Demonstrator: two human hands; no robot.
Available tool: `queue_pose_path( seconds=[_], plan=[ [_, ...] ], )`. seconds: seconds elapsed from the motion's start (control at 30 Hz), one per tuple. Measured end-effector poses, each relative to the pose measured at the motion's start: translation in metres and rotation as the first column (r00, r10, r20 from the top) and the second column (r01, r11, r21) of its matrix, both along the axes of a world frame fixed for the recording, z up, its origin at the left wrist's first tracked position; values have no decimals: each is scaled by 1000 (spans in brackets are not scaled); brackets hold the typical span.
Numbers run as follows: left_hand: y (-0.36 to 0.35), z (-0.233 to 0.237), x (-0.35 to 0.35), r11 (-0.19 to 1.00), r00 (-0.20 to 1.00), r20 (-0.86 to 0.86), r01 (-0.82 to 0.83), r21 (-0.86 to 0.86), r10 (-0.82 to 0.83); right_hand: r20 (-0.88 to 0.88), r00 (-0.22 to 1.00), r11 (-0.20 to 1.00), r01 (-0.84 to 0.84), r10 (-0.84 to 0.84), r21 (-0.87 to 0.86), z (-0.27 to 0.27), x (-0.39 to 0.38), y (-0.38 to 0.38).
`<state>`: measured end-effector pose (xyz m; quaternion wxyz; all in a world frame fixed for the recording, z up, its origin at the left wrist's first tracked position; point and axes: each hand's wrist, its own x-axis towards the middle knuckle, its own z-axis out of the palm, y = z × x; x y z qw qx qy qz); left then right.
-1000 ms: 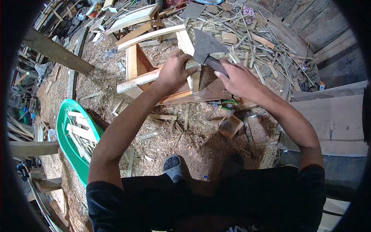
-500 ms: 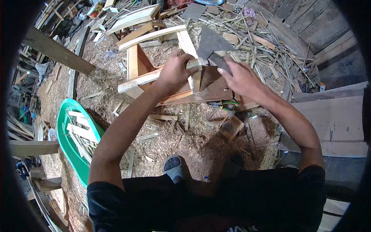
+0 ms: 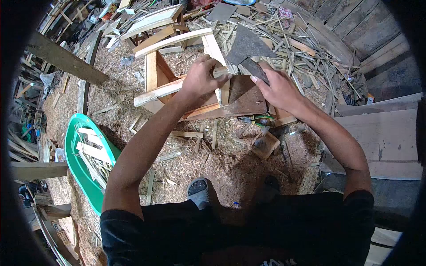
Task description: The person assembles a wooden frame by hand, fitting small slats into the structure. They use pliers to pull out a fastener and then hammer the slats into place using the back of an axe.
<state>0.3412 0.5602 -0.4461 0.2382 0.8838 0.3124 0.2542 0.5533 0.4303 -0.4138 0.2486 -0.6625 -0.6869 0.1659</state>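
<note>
Head view: left hand (image 3: pixel 199 84) fingers clamp a wood strip (image 3: pixel 220 71) upright on the stool frame (image 3: pixel 155 73). Right hand (image 3: pixel 277 88) grips the hatchet (image 3: pixel 246 44) over the frame's right end. Short chops clear of the fingers seem wise.

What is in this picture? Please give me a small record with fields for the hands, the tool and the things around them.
Left hand: closed on a pale wood piece at the wooden frame
Right hand: grips the hatchet by its handle, blade close to the wood piece
Under the frame: dark board
Floor: sawdust and wood strips
Left side: green basin holding wood strips
Near the feet: small wood block
</note>
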Motion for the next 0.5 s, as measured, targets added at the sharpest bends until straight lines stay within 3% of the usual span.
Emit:
queue_pose_path(
  seconds=[0.13,0.27,0.37,0.47,0.5],
  plan=[
    [9,-11,-3,990,996,34,76,122,-81,-43,999,994,-22,27,111,-12,3,-2],
    [7,-7,-4,995,999,5,45,85,-46,134,960,935,-271,245,231,-27,20,4],
    [13,-11,-2,978,995,35,89,190,-97,310,873,835,-465,377,294,-45,41,16],
    [6,-5,-3,997,998,31,49,-57,-47,370,841,829,-500,395,251,-51,44,23],
    [6,-6,-3,998,999,19,44,-41,-44,384,842,846,-484,380,225,-48,46,27]
  ],
)
